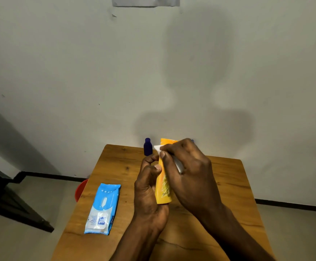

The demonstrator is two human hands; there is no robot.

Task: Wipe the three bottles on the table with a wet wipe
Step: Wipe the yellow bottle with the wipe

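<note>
Left hand (149,187) grips the glossy yellow plastic bottle (163,189) above the woodgrain table (228,194), right hand (187,170) pinches a white wipe (158,147) against it (label print unreadable).

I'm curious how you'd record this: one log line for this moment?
left hand: holds yellow bottle | right hand: presses wet wipe on it | blue bottle: standing

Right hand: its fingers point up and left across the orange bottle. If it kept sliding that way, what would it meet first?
Probably the small dark blue bottle standing behind, just left of the orange bottle top. Depth is unclear, so the right hand with its wet wipe might pass in front.
</note>
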